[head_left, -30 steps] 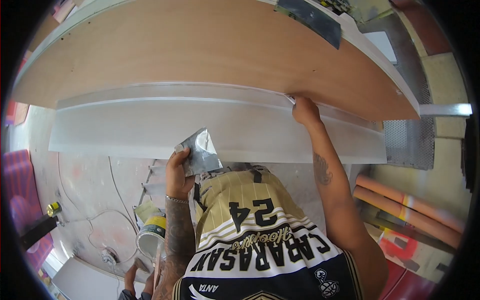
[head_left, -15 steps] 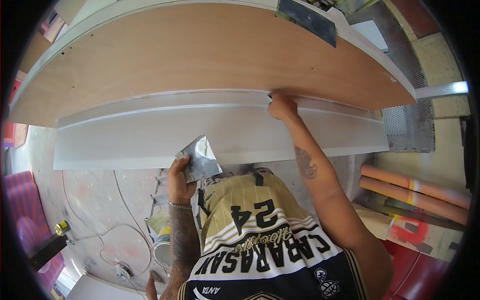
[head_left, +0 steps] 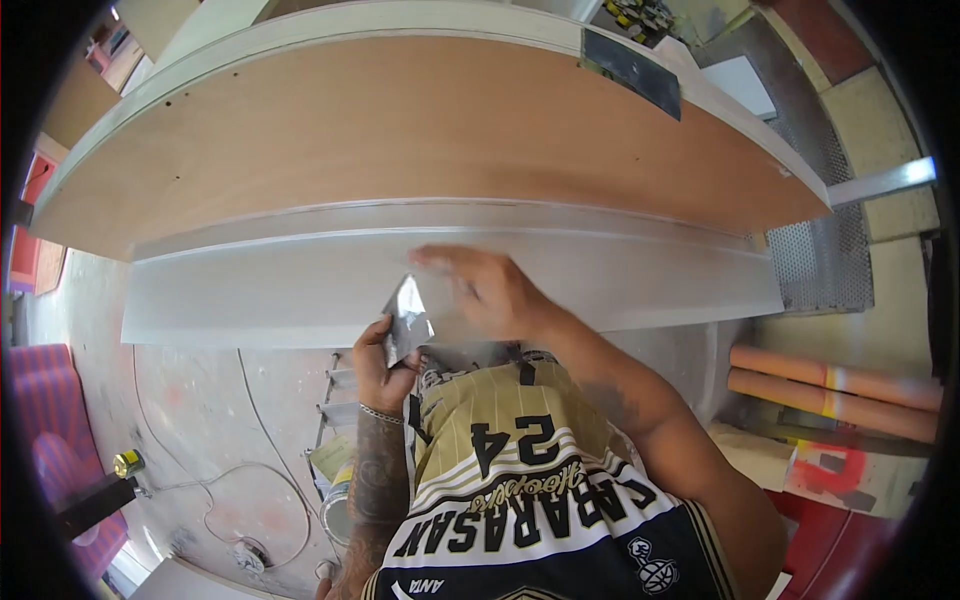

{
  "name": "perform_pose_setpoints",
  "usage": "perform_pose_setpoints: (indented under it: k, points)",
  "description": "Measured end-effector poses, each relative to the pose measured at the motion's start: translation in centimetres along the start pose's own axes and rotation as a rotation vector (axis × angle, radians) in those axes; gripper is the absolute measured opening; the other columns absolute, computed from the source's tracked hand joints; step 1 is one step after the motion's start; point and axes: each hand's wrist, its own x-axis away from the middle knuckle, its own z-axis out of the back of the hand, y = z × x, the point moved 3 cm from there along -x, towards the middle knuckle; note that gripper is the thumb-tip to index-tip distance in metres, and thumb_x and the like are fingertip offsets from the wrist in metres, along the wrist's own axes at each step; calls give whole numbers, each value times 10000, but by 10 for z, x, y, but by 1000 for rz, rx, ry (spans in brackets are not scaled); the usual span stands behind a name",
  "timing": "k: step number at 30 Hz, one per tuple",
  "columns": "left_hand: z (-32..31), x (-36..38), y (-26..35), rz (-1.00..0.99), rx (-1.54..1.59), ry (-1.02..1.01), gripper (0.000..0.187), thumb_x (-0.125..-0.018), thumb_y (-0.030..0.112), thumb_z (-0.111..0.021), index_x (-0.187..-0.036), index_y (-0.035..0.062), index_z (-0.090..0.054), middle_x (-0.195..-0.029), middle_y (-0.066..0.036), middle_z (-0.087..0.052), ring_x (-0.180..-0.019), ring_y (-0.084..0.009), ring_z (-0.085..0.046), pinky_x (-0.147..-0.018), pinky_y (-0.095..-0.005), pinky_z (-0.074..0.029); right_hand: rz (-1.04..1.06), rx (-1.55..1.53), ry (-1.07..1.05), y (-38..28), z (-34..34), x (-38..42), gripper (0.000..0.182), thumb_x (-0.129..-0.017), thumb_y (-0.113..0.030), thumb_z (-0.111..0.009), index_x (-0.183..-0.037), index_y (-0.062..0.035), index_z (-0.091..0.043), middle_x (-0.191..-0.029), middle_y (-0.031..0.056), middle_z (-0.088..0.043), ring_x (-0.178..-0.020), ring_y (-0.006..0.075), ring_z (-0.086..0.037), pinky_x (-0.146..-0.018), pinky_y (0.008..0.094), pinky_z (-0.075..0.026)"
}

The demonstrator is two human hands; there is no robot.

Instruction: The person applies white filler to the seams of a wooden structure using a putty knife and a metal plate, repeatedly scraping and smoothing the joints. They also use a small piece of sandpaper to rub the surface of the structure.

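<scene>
In the head view, my left hand (head_left: 385,368) is closed on the lower edge of a thin, shiny metal plate (head_left: 408,325), now tilted and seen partly edge-on. My right hand (head_left: 495,290) is just right of the plate, its fingers pointing left and smeared by motion. Whether it holds anything cannot be made out. Behind both hands runs a long white panel (head_left: 250,290) with a raised lip along a seam. A brown wooden board (head_left: 400,120) with a pale rim meets it at that seam.
A dark flat plate (head_left: 632,73) sits on the board's far edge. A ladder (head_left: 340,385) and an open can (head_left: 338,515) are at lower left, with cords on the floor (head_left: 190,400). Orange tubes (head_left: 830,380) lie at right. A metal bar (head_left: 880,183) sticks out beside the board.
My right hand has left the seam and come down and left, close to the metal plate. My left hand has shifted slightly right and turned the plate. The camera view has shifted a little.
</scene>
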Motion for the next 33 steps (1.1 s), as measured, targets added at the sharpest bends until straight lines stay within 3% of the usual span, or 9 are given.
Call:
perform_pose_setpoints:
  k: [2,3,4,5,8,10,13,20,33]
  points:
    - [3,-7,-13,39,53,-85,231,-932,195,-505,-1060,25,-593,-923,-73,-694,-743,-195,-696,-481,-268,-548,417,-6,30,-27,-6,22,735,-651,162,-528,-1340,-92,-558,-1383,161,-513,-1299,364,-481,-1095,414,-398]
    - [-12,-1,-15,-341,-415,-94,237,-927,197,-511,-1067,24,-594,-915,-82,-694,-722,-205,-695,-453,-274,-533,425,-15,1,-26,-13,32,758,-641,174,-509,-1350,-88,-546,-1378,164,-515,-1308,367,-470,-1105,415,-386]
    - [-25,7,-13,-408,-518,-113,241,-924,194,-518,-1079,27,-595,-914,-86,-695,-725,-208,-694,-459,-281,-536,430,-25,-24,-22,-19,40,780,-631,187,-490,-1361,-85,-534,-1374,167,-516,-1317,371,-459,-1114,416,-375]
    - [-38,15,-11,-478,-619,-127,246,-920,191,-525,-1092,30,-597,-913,-90,-695,-728,-210,-694,-464,-288,-539,340,19,-11,-18,-17,47,772,-632,191,-488,-1352,-83,-541,-1368,167,-520,-1309,373,-465,-1110,418,-379]
    - [-42,19,19,35,-7,-388,300,-903,163,-557,-1166,24,-593,-965,-106,-694,-854,-232,-694,-673,-343,-596,144,232,-27,19,4,71,725,-651,194,-476,-1321,-70,-561,-1352,174,-533,-1278,376,-488,-1088,427,-397]
    - [-66,35,31,-258,-92,-89,301,-903,157,-556,-1161,5,-590,-990,-117,-691,-884,-250,-693,-759,-363,-591,11,437,62,80,28,94,590,-729,140,-490,-1282,-49,-578,-1283,190,-572,-1217,367,-528,-1046,429,-429]
    - [-64,28,53,-423,-239,-80,281,-913,166,-548,-1136,0,-582,-1029,-114,-681,-890,-258,-694,-707,-378,-598,-448,626,393,169,95,113,448,-811,50,-436,-1223,-19,-596,-1181,212,-612,-1130,391,-563,-985,454,-457]
    - [-34,31,54,-421,-300,61,253,-926,178,-531,-1117,19,-580,-941,-82,-682,-759,-232,-703,-509,-353,-566,-1172,742,259,243,135,79,402,-825,-96,-515,-1211,-28,-608,-1242,212,-604,-1145,380,-586,-956,446,-479]
    - [7,26,39,-420,-242,160,281,-900,188,-541,-1127,25,-572,-972,-87,-670,-799,-251,-690,-519,-370,-548,-775,823,91,174,9,-52,336,-839,-181,-569,-1134,-84,-697,-1248,146,-625,-1150,327,-603,-913,414,-508]
